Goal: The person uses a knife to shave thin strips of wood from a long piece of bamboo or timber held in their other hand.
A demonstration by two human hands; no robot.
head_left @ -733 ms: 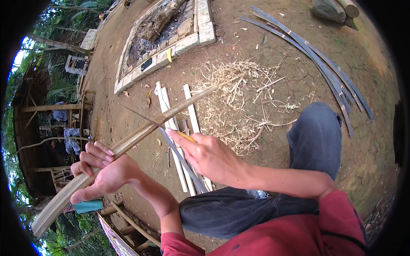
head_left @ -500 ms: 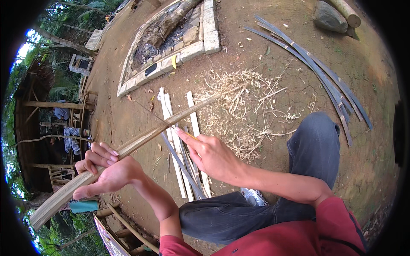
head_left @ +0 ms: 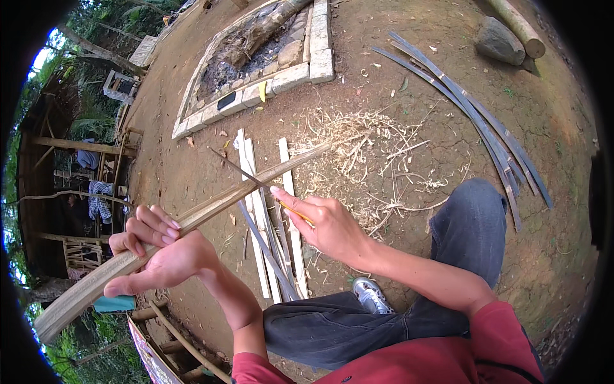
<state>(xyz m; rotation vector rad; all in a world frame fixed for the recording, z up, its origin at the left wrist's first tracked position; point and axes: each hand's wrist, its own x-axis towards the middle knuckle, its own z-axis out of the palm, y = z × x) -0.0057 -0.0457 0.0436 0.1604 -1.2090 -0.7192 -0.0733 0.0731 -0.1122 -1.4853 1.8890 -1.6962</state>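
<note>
A long pale wooden stick slants from the lower left up toward the middle, its far tip over the shavings. My left hand is closed round its lower part, palm up, with the thumb along the near side. In my right hand, the fingers wrap the yellow-orange handle of a thin-bladed knife. Its dark blade crosses the stick near mid-length and points up and left. Whether the edge bites into the wood I cannot tell. Below the stick lie several pale wooden strips on the ground.
Curly wood shavings cover the ground ahead. Long dark strips lie at the right, near a rock and a log. A stone-edged fire pit is at the back, a phone on its rim. My bent knee is at the right.
My right hand has shifted slightly right and down along with the knife. More of the blade now shows above the stick. My left hand keeps its grip on the stick.
</note>
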